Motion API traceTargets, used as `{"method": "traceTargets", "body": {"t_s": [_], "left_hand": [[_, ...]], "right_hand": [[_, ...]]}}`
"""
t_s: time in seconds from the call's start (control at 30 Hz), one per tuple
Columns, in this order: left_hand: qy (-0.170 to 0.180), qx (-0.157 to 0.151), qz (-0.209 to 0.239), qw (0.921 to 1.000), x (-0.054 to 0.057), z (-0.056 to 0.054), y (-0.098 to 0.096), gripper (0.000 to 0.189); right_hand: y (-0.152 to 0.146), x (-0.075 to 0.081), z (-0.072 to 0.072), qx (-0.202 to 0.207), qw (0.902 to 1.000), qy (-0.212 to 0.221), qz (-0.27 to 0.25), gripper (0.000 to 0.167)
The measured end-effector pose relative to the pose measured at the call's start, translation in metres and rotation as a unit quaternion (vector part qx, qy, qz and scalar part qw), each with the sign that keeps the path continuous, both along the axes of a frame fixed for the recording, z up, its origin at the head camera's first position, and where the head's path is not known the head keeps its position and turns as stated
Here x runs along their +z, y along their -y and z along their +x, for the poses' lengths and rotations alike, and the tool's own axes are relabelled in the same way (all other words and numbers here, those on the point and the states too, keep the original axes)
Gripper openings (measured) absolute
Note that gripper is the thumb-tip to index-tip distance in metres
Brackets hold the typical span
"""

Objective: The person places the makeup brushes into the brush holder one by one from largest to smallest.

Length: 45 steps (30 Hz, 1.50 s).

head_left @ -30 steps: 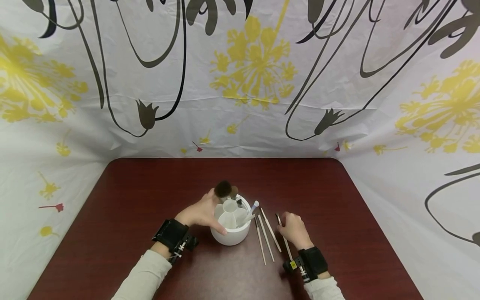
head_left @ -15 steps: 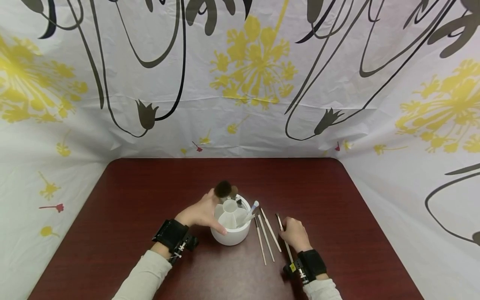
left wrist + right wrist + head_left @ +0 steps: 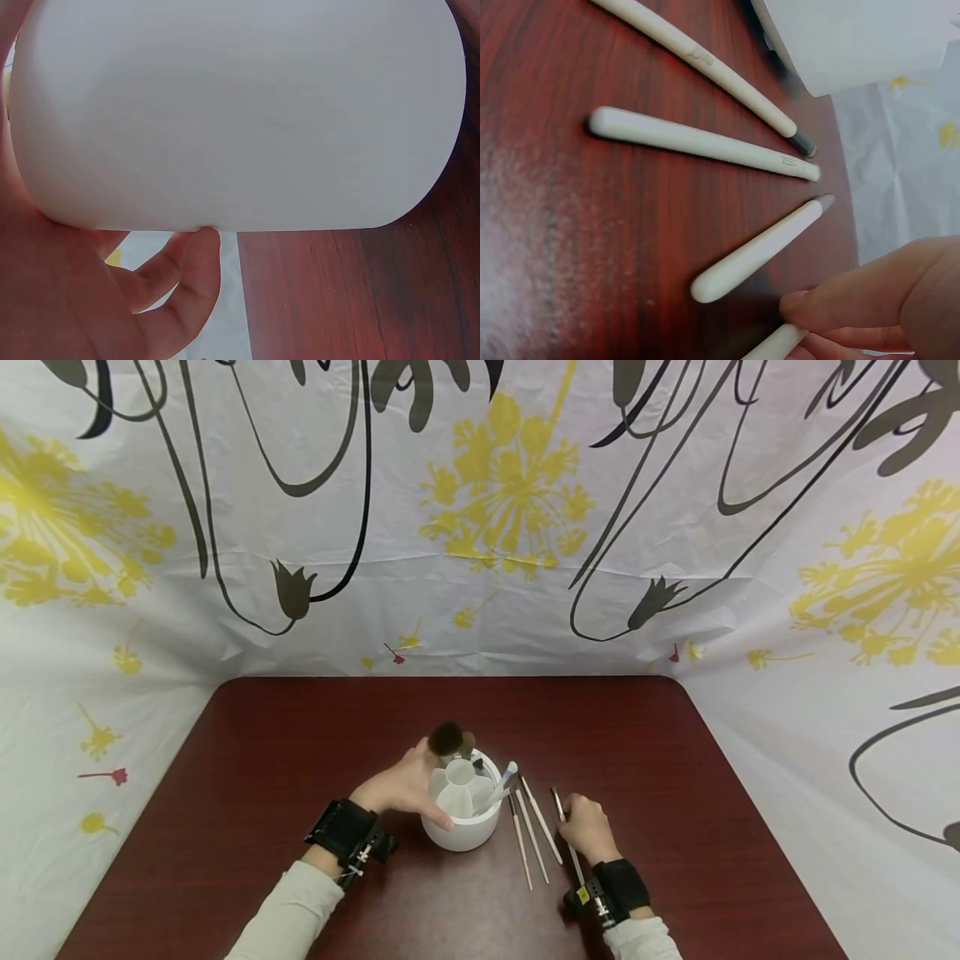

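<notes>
In the head view my left hand (image 3: pixel 401 785) grips the side of a white round brush holder (image 3: pixel 461 837), thumb at its near rim. The holder's pale wall (image 3: pixel 240 112) fills most of the left wrist view, with fingers curled against its edge. A dark fluffy brush (image 3: pixel 446 738) and a few smaller brushes stick up from the holder's compartments. To the right, my right hand (image 3: pixel 588 828) pinches a thin makeup brush (image 3: pixel 776 343) between thumb and fingers. Most of that brush is outside the right wrist view, and the wrist strap covers its lower end in the head view.
Three slim light-handled brushes lie side by side between holder and right hand: a left one (image 3: pixel 521 843), a middle one (image 3: pixel 533 839) and a right one (image 3: pixel 542 820). All are on the dark red table (image 3: pixel 337 718). A patterned cloth (image 3: pixel 480 610) hangs behind it.
My right hand has shifted slightly toward the near side along the thin brush. The left hand, the holder and the lying brushes have stayed where they were.
</notes>
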<state>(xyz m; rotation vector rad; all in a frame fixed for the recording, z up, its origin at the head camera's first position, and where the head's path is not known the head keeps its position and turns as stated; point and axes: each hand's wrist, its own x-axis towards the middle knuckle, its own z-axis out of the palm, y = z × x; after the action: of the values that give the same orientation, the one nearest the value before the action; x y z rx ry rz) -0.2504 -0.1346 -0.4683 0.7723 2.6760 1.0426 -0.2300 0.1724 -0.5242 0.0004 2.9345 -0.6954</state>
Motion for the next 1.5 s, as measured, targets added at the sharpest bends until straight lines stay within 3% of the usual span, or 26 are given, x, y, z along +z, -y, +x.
{"method": "traceTargets", "body": {"t_s": [0.57, 0.87, 1.17, 1.5], "left_hand": [[-0.012, -0.004, 0.02, 0.9997, 0.001, 0.002, 0.001, 0.103], [-0.005, -0.004, 0.019, 0.9998, 0.0, 0.001, 0.001, 0.104], [-0.002, -0.004, 0.017, 0.9998, 0.0, 0.0, 0.001, 0.102], [0.0, -0.003, 0.004, 1.0, 0.001, -0.001, 0.0, 0.1]], "right_hand": [[0.01, 0.039, 0.008, 0.036, 0.9915, -0.115, -0.049, 0.018], [0.016, 0.066, 0.015, 0.043, 0.9853, -0.144, -0.081, 0.019], [0.025, 0.093, 0.027, 0.062, 0.972, -0.208, -0.091, 0.021], [0.03, 0.111, 0.031, 0.081, 0.9523, -0.281, -0.088, 0.023]]}}
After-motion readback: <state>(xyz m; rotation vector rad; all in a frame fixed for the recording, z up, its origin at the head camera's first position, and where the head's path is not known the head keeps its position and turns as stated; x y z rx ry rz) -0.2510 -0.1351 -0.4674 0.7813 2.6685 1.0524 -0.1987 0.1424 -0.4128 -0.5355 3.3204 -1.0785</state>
